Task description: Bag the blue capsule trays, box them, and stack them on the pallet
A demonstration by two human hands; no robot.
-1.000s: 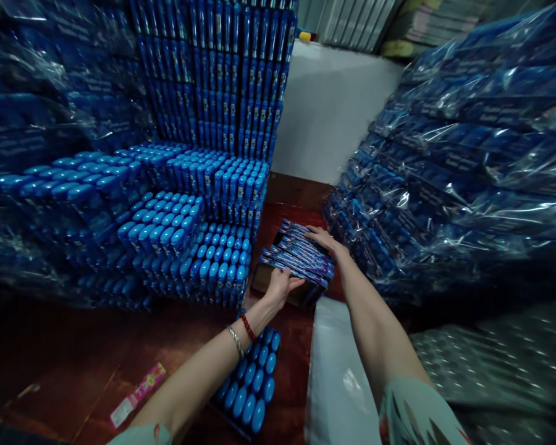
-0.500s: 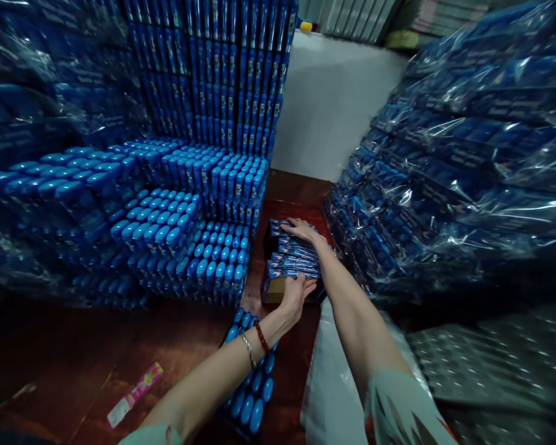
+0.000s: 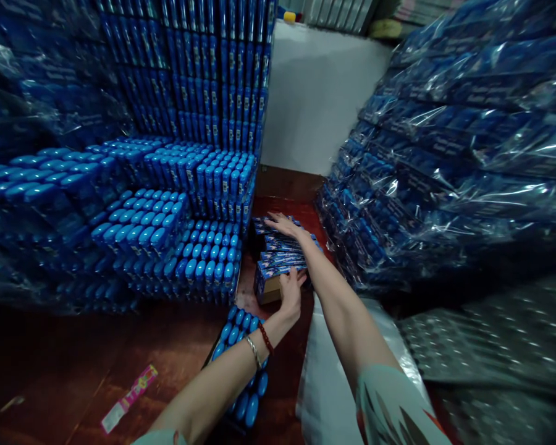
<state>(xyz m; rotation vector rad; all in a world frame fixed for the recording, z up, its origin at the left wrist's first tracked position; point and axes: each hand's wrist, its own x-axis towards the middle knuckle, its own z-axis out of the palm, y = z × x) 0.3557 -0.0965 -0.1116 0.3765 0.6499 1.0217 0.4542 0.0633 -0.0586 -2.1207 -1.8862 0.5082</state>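
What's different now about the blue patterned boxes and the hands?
The blue patterned boxes turned, their right end swinging away from the person. The right hand moved left along their far side; the left hand is now nearer the right end of their near side. Both hands stay at the boxes. The pink strip stayed on the floor.

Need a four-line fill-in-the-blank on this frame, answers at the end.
The beaded bracelet is on the ____ wrist.
The other bracelet is ____-coloured.
Over the printed stack, the hand farther from the camera is the ____ one.
The strip on the floor is mostly ____.
Missing: left; silver; right; pink.
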